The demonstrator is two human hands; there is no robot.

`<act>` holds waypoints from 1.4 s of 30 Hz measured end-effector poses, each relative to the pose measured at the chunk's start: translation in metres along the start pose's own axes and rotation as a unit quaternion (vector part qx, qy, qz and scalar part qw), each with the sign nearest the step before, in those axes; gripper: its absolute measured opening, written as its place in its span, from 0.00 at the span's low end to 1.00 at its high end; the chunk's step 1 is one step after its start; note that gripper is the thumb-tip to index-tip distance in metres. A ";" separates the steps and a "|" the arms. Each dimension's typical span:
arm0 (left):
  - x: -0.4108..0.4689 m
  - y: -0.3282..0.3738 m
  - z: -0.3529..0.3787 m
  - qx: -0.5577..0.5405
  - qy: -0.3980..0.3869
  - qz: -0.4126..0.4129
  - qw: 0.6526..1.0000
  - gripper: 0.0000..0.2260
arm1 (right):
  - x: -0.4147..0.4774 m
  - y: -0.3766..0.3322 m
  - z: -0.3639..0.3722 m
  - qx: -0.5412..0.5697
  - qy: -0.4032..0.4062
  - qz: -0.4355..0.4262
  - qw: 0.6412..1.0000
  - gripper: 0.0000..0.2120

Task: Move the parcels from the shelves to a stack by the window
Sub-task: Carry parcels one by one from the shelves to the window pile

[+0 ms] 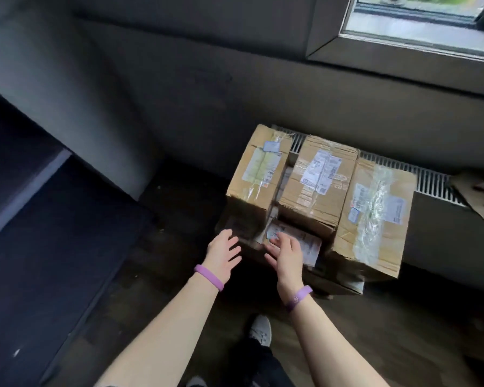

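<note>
Parcels sit stacked on the dark floor [179, 196] against the radiator [430, 181], below the window [419, 20]. Three make the top layer: a left box [256, 177], a middle box [317, 180] and a right box [375, 216], the middle and right ones touching, a narrow gap between left and middle. A lower box [308, 244] juts out at the near edge under the middle one, its label facing up. The right box overhangs the layer beneath at its near corner. Both hands are spread with fingers loose and hold nothing: the left hand [224, 251] hovers just beside the near left corner of the stack, the right hand [287, 254] over the near edge of the lower box; whether it touches cannot be told. Each wrist wears a purple band [208, 277]. Left of the stack the floor lies bare up to the wall corner and a dark ledge [25, 174]; near the feet, floor also shows, with one shoe [260, 329] just short of the stack. At the right edge, a cardboard flap [478, 199] lies over the radiator top.
</note>
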State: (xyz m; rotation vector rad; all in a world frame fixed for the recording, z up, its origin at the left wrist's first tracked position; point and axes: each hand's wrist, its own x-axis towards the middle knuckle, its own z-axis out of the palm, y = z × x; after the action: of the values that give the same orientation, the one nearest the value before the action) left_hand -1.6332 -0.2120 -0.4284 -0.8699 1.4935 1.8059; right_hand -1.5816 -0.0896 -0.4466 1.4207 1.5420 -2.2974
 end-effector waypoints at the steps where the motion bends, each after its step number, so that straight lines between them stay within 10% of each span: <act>1: -0.010 0.007 -0.013 -0.015 0.003 0.013 1.000 0.22 | -0.007 -0.006 0.014 -0.005 -0.037 0.002 0.999 0.12; 9: -0.112 0.046 -0.167 -0.120 0.084 0.158 0.976 0.25 | -0.102 -0.005 0.143 -0.131 -0.291 -0.003 0.948 0.27; 22: -0.359 -0.064 -0.425 -0.311 0.294 0.335 0.840 0.22 | -0.393 0.160 0.267 -0.283 -0.613 -0.087 0.732 0.17; 32: -0.496 -0.187 -0.532 -0.371 0.443 0.363 0.731 0.22 | -0.577 0.286 0.275 -0.337 -0.761 -0.055 0.552 0.29; 42: -0.555 -0.230 -0.640 -0.413 0.528 0.358 0.649 0.20 | -0.686 0.382 0.336 -0.353 -0.821 -0.018 0.448 0.37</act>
State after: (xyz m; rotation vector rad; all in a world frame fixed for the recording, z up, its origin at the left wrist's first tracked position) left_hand -1.0634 -0.8384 -0.1978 -2.3699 1.7412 2.9078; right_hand -1.2219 -0.8294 -0.2168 -0.9804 1.1259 -1.2497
